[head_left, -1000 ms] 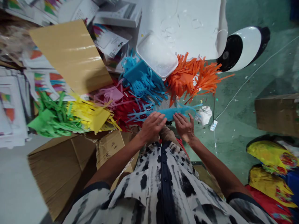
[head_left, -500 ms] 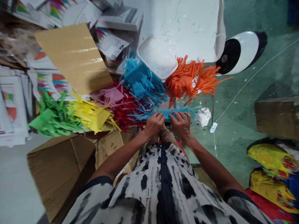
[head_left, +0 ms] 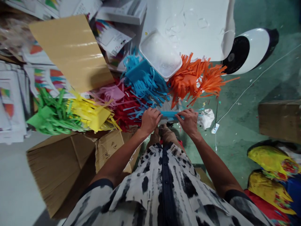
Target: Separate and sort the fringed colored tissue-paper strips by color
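Note:
A blue tissue-paper tassel (head_left: pixel 168 114) is stretched level between my hands, its middle rolled into a narrow band. My left hand (head_left: pixel 150 120) is closed on its left part, and my right hand (head_left: pixel 189 121) pinches the right part. Fringe strips stick out past both hands. Just beyond lie a pile of blue fringed paper (head_left: pixel 143 78) and a pile of orange fringed paper (head_left: pixel 190 81). Red fringed paper (head_left: pixel 125 110) lies left of my left hand. A white crumpled wad (head_left: pixel 206 118) sits right of my right hand.
Pink (head_left: pixel 113 94), yellow (head_left: pixel 90 114) and green fringed paper (head_left: pixel 51 117) lie leftward. A translucent tub (head_left: pixel 161 55) stands behind the blue pile. An open cardboard box (head_left: pixel 58 169) is below left. A white cable (head_left: pixel 244 88) crosses the green floor. Printed packages (head_left: pixel 113 40) fill the upper left.
The blue tassel between my hands has gone from a wider, flat sheet to a narrower roll. My hands have moved slightly apart and a little upward in view.

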Demonstrator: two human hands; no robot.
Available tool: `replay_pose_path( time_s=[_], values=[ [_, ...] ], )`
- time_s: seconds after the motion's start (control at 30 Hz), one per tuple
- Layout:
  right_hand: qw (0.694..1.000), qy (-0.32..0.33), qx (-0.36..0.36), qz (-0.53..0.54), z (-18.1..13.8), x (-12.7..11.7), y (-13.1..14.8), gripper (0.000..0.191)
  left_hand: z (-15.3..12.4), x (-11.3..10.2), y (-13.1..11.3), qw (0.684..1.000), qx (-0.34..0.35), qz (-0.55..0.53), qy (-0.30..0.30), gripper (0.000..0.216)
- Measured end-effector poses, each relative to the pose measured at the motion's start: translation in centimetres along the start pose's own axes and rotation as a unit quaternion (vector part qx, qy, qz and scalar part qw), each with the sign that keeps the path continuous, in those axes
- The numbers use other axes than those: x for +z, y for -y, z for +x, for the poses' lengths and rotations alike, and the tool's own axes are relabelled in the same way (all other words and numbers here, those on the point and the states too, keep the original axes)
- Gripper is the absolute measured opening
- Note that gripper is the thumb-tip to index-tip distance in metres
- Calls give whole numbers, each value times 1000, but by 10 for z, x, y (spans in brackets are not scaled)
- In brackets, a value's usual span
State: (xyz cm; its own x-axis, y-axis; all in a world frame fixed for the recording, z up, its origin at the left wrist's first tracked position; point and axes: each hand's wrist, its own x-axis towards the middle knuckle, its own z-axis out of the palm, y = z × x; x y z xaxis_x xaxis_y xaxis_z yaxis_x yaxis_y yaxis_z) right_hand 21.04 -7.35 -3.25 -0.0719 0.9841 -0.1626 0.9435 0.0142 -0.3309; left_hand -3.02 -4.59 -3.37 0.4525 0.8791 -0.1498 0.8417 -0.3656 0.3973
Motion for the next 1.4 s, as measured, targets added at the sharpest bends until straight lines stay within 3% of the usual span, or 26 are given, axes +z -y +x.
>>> replay_pose_path(
  time_s=[0.1,0.23,0.63,0.73,0.83,1.0,1.13,1.23,1.4],
  values=[
    [999,-19,42,17,-2,6,2,35,4,-1,1,1000,-14,1,1,26],
    [998,-31,44,22,0,9,4,42,6,-2,-2,999,-32,11,-2,24],
    [997,44,24,-62,10,4,10,35,14,-5,-7,997,-45,64,-11,25],
    [998,-2,6,-65,11,1,12,29,16,-2,-13,997,37,71,-23,27],
    [996,-55,-8,-71,2,-4,17,21,16,4,-15,987,143,65,35,28],
    [991,-8,-106,-79,-32,-1,22,34,16,7,-11,986,150,42,51,22],
    [991,-6,-65,-117,-46,-3,11,35,14,7,-4,987,153,37,31,23],
    [989,-21,-27,-146,-44,-22,-5,35,12,8,0,986,165,34,15,27],
    [981,-102,36,-161,-39,-47,-13,37,4,11,2,981,190,36,5,37]
  ],
)
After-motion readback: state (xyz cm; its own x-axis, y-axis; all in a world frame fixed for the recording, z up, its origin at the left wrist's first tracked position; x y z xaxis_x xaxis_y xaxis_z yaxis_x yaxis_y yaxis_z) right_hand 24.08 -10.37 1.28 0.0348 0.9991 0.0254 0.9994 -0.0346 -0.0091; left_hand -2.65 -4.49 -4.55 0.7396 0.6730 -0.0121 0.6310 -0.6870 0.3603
